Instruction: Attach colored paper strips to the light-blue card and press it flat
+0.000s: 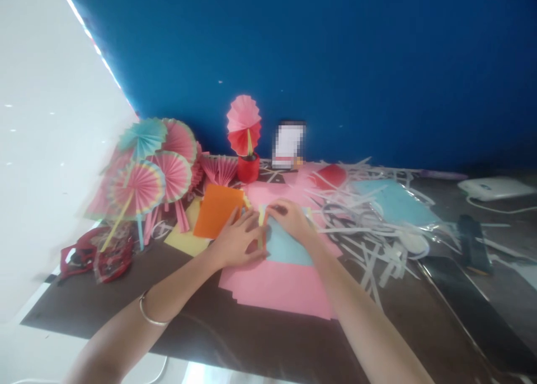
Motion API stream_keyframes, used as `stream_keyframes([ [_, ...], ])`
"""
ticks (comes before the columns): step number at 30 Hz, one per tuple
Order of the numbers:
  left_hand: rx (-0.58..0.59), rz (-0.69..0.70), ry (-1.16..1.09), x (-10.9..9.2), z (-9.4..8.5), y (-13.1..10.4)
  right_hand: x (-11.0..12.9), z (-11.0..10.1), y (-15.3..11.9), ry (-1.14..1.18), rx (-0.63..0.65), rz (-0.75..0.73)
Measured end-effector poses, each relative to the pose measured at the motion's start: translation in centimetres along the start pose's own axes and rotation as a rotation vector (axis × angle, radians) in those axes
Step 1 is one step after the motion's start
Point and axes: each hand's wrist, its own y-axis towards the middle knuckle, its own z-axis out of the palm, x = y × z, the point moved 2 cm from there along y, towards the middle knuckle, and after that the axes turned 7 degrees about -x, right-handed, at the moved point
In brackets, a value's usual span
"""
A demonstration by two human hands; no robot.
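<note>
Orange strip (pixel 264 233) runs near to far. Right fingers (pixel 277 204) seem to pinch its far end; left fingers (pixel 246 220) spread open, just left

Pixels blur the upright panel (pixel 288 142) at the back edge of the table (pixel 188 317) past reading; the right hand (pixel 293 219) hides part of the light-blue sheet (pixel 289 251); both forearms (pixel 369 322) run off the picture's bottom

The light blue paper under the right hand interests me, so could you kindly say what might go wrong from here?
The light blue paper lies on pink sheets with uneven edges, so it might shift if the left hand or right hand presses sideways. White strips lie tangled to the right, and could catch on the right forearm.
</note>
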Motion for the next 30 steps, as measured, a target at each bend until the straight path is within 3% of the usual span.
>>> stream_keyframes([
  [11,0.032,0.048,0.024,-0.1,-0.3,0.0,0.6,-0.1,0.2,0.008,0.073,0.082],
  [21,0.046,0.065,0.036,-0.1,-0.3,0.1,2.7,-1.2,-0.2,0.010,0.087,0.011],
  [30,0.062,0.054,0.008,0.0,-0.1,0.1,3.7,-2.2,-0.3,0.097,0.168,0.108],
])
